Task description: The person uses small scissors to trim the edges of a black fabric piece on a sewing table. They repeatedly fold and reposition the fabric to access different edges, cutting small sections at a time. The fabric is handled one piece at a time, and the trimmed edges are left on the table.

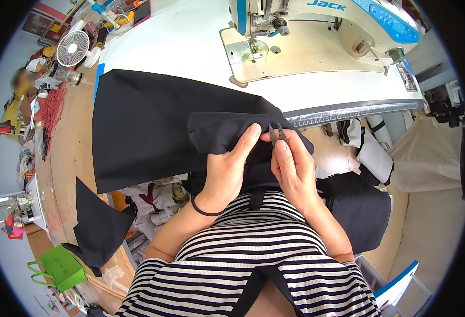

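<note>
A large piece of black fabric (142, 127) lies over the front edge of the white sewing table and hangs toward my lap. My left hand (226, 171) is closed on a folded part of it, thumb on top and the fingers hidden underneath. In my right hand (296, 171) is a pair of thread snips (275, 136), pinched between thumb and fingers. Their two pointed blades stand slightly apart, pointing away from me just above the cloth. Whether the tips touch the fabric I cannot tell.
Beyond the fabric stands a white and blue sewing machine (317, 58). A ruler strip (348, 112) runs along the table's front edge. At left are a small white fan (74, 48), a black fabric scrap (103, 227) and a green bag (60, 268). Folded black cloth (356, 211) sits at right.
</note>
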Available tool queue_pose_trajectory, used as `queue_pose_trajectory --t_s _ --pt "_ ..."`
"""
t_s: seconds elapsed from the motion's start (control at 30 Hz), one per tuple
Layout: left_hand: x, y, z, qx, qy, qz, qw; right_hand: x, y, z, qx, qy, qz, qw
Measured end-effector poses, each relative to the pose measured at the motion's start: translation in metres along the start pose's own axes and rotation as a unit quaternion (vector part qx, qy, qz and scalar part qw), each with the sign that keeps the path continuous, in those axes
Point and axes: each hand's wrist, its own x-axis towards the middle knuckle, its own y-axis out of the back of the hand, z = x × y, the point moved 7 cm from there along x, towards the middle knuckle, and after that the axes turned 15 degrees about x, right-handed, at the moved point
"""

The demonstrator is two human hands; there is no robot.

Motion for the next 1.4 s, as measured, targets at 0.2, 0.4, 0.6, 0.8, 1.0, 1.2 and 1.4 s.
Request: queue_pose_trajectory --t_s 0.2,0.4,0.6,0.8,1.0,1.2,1.4 --pt "-0.002 -0.001 0.000 -0.004 -0.004 -0.021 1.000 -0.001 0.000 -0.002 0.002 0.002 0.002 1.000" --pt "-0.002 -0.002 0.005 0.017 -0.012 -0.018 1.000 0.000 0.000 -0.002 -0.009 0.011 0.011 1.000" --pt "-0.001 -0.004 0.004 0.007 -0.010 -0.005 1.000 0.001 0.000 -0.001 0.056 0.041 0.004 0.998" --pt "0.000 0.008 -0.011 -0.009 0.016 0.027 0.999 0.005 0.035 -0.017 0.127 0.113 0.104 0.980" --pt "-0.001 0.000 -0.005 0.039 -0.007 0.009 0.999 0.015 0.017 -0.026 -0.201 0.128 0.084 0.967" --pt "-0.003 -0.007 -0.003 0.092 -0.041 -0.010 0.995 0.020 0.012 -0.039 -0.267 0.219 0.071 0.936" --pt "0.000 0.004 -0.010 0.059 -0.003 0.007 0.998 0.017 0.086 -0.060 -0.240 0.231 0.232 0.914"
